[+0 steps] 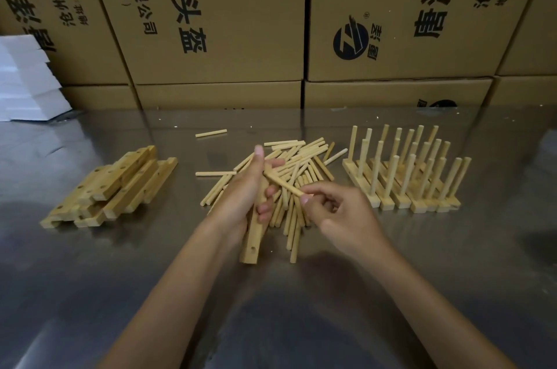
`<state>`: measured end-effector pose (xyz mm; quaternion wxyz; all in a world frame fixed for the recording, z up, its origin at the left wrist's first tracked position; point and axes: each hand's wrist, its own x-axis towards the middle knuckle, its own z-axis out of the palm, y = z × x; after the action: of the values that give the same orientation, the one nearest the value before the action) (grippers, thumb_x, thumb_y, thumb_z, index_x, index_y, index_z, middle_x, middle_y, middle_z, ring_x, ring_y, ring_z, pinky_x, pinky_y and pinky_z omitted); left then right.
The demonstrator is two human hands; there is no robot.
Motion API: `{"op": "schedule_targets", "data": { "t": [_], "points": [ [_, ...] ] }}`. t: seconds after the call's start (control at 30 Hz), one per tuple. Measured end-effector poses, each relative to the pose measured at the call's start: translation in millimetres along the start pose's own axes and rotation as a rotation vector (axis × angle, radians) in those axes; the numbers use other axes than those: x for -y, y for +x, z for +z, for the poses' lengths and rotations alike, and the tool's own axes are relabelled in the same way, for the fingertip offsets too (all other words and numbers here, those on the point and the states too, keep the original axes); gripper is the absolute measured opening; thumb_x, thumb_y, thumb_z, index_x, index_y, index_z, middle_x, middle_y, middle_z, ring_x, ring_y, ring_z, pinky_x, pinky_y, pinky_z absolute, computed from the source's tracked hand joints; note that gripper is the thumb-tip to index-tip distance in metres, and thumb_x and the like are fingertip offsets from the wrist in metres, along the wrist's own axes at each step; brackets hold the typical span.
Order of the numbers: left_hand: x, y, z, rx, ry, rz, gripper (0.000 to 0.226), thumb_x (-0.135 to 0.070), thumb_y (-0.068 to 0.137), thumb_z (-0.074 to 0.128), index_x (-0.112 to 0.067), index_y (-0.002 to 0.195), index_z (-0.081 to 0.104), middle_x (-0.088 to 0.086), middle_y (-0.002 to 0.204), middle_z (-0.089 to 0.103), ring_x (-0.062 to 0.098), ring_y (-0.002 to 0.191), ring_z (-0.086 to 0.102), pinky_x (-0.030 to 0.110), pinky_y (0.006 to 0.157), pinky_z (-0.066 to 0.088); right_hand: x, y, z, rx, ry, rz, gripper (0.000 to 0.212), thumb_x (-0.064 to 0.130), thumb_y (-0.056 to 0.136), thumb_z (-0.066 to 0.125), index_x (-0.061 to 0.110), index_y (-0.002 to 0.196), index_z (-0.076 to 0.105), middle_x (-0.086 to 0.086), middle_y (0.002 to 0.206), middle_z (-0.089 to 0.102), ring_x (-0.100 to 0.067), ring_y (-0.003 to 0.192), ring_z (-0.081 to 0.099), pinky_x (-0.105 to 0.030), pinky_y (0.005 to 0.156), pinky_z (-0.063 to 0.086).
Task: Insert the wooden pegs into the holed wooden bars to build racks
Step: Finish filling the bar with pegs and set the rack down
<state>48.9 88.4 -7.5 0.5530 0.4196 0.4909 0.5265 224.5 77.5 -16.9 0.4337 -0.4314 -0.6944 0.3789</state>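
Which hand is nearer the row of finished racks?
Right. The right hand, pinching a peg, sits just left of the finished racks. The left hand, gripping a holed bar, is farther left, over the loose peg pile.

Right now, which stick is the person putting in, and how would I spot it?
Start at the big heap of loose pegs in the middle of the steel table. Just in front of it the left hand grips a holed bar. The peg is the one raised above the heap, pinched at its near end by the right hand.
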Motion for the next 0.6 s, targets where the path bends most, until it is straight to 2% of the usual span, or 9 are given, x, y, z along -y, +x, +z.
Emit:
{"op": "schedule_targets", "data": {
  "t": [0.07,0.2,0.3,0.4,0.47,0.6],
  "points": [
    [4,-3,2,0.055,-0.098,-0.02,0.054,-0.056,0.104,0.032,-0.017,0.125,0.063,-0.002,0.062,0.04,0.009,0.042,0.032,0.02,0.036,0.028,1,-2,1,-0.05,-0.059,-0.033,0.01,0.019,0.091,0.066,0.025,0.093,0.074,0.004,0.065,0.058,-0.006,0.058,0.048,-0.028,0.055,0.041],
    [7,-11,-8,0.112,-0.095,0.013,0.045,-0.049,0.105,0.034,-0.023,0.129,0.063,-0.001,0.064,0.042,0.01,0.045,0.032,0.021,0.038,0.029,9,-8,1,-0.134,-0.275,-0.2,0.009,0.025,0.088,0.065,0.029,0.089,0.072,0.014,0.055,0.053,-0.006,0.051,0.048,-0.015,0.046,0.033],
    [6,-17,-11,0.113,0.036,0.104,0.04,-0.05,0.104,0.037,-0.031,0.128,0.064,-0.001,0.067,0.044,0.01,0.048,0.034,0.023,0.041,0.029,18,-11,1,-0.122,-0.418,-0.326,0.009,0.025,0.092,0.064,0.026,0.094,0.072,0.019,0.063,0.055,-0.001,0.059,0.052,-0.011,0.054,0.037],
    [6,-21,-11,0.11,0.154,0.181,0.035,-0.05,0.104,0.039,-0.04,0.126,0.064,-0.001,0.068,0.046,0.012,0.051,0.037,0.025,0.045,0.031,18,-11,0,-0.081,-0.509,-0.364,0.012,0.028,0.096,0.06,0.022,0.094,0.07,0.018,0.062,0.052,0.0,0.055,0.05,-0.013,0.053,0.038],
    [6,-23,-11,0.119,0.199,0.207,0.034,-0.05,0.104,0.039,-0.043,0.127,0.063,-0.001,0.068,0.045,0.011,0.051,0.038,0.025,0.044,0.033,16,-10,-1,-0.054,-0.582,-0.356,0.018,0.031,0.099,0.054,0.021,0.093,0.068,0.016,0.058,0.049,-0.007,0.052,0.049,-0.018,0.045,0.03],
    [7,-25,-11,0.116,0.272,0.254,0.034,-0.05,0.103,0.039,-0.042,0.128,0.062,-0.002,0.064,0.042,0.01,0.047,0.038,0.024,0.04,0.035,14,-10,0,-0.032,-0.616,-0.368,0.019,0.029,0.1,0.05,0.019,0.089,0.063,0.016,0.055,0.043,-0.007,0.048,0.045,-0.016,0.045,0.021]
  ]
}}
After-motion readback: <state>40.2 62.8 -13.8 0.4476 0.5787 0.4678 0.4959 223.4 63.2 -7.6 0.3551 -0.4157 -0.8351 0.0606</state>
